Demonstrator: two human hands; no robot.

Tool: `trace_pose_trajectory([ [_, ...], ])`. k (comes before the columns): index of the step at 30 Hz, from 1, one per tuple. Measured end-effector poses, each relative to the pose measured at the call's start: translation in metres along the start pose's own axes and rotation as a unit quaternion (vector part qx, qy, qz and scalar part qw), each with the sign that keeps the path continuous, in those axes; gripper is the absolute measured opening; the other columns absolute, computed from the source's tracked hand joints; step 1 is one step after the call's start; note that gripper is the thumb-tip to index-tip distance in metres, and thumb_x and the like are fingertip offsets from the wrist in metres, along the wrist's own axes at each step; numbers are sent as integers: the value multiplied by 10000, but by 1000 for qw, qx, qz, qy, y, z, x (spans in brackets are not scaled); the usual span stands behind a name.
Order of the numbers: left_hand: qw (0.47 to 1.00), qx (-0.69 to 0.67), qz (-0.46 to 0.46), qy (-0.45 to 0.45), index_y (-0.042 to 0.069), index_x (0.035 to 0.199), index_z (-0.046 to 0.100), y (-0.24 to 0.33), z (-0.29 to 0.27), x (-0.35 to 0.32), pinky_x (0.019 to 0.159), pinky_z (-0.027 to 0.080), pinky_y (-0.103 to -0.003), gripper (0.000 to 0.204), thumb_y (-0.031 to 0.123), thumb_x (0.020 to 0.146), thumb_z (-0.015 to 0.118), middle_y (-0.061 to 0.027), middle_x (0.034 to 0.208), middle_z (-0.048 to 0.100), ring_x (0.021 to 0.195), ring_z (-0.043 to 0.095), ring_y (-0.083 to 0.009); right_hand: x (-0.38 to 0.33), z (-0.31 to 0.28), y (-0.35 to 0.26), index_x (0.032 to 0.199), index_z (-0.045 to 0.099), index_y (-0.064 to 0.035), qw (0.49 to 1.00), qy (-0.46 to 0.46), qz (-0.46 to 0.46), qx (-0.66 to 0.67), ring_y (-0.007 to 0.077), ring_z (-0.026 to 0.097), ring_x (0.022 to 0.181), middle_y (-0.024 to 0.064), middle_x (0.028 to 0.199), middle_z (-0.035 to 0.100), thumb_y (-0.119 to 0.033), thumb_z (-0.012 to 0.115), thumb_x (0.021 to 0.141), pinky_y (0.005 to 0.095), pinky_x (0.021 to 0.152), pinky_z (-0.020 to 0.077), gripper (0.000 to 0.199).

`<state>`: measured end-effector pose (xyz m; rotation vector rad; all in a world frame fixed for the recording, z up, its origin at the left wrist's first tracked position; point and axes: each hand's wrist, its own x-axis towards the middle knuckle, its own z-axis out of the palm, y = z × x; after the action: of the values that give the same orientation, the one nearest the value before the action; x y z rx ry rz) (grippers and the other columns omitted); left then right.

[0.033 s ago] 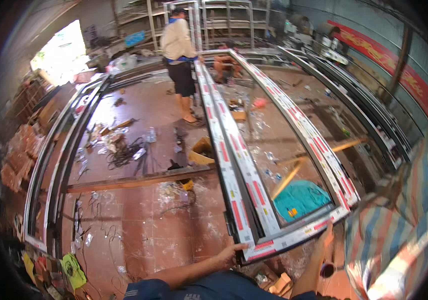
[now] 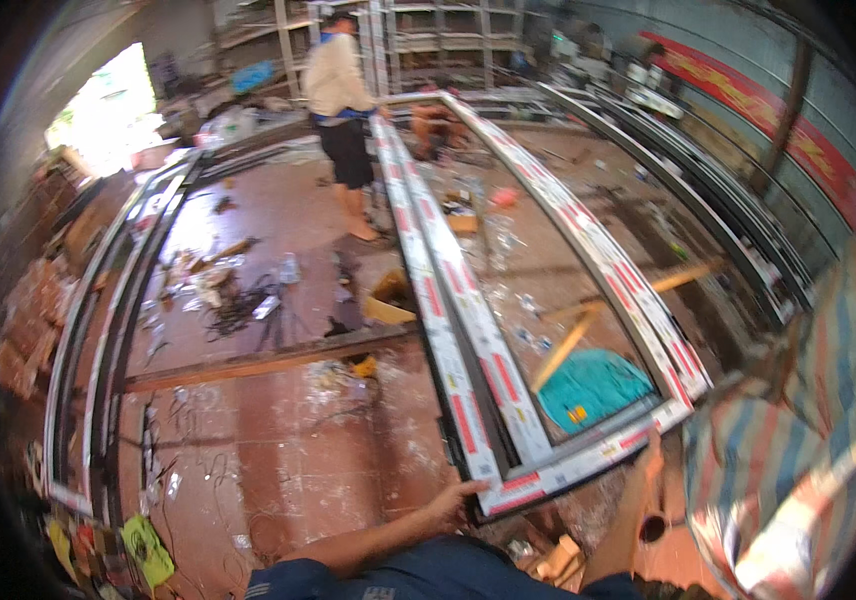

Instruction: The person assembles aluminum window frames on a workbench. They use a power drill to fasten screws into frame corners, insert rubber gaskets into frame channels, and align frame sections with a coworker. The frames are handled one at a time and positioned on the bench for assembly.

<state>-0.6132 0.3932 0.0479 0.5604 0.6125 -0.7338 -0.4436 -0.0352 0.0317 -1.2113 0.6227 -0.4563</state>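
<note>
One left hand (image 2: 451, 500) on frame corner (image 2: 493, 495) | right hand unseen

A long red banner (image 2: 798, 130) hangs on the right wall; red-and-white labels, perhaps stickers, line the frame (image 2: 468, 400).

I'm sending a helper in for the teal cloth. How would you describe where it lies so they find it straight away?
Start at the long white window frame with red stripes lying on the reddish floor. Go to its near end, where a hand rests on the corner. The teal cloth lies inside that end beside a wooden stick, the only blue-green patch there.
</note>
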Motion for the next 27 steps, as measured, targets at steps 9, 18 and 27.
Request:
trace_pose_trajectory([
  [9, 985, 170, 21, -11, 74, 1386, 629, 20, 78, -18, 747, 626, -375, 579, 492, 1002, 746, -71, 1156, 763, 950, 744, -183, 67, 26, -46, 1093, 764, 133, 988, 64, -71, -124, 257, 684, 922, 174, 1037, 765, -554, 839, 860, 412, 896, 533, 730],
  [18, 946, 312, 62, 56, -111, 1064, 751, 25, 118, 3, 523, 548, -333, 688, 562, 927, 798, -155, 834, 727, 620, 683, -210, 115, 1, -76, 1085, 710, -78, 971, -50, 69, -225, 196, 663, 613, 73, 816, 719, -718, 719, 902, 370, 496, 502, 667],
  [27, 927, 366, 82, 28, -121, 951, 761, 34, 118, -12, 497, 555, -330, 810, 685, 868, 782, -133, 692, 691, 545, 682, -200, 32, 65, -165, 1090, 711, 13, 798, -160, -196, -547, 209, 687, 672, 104, 776, 703, -581, 725, 987, 326, 608, 531, 604],
])
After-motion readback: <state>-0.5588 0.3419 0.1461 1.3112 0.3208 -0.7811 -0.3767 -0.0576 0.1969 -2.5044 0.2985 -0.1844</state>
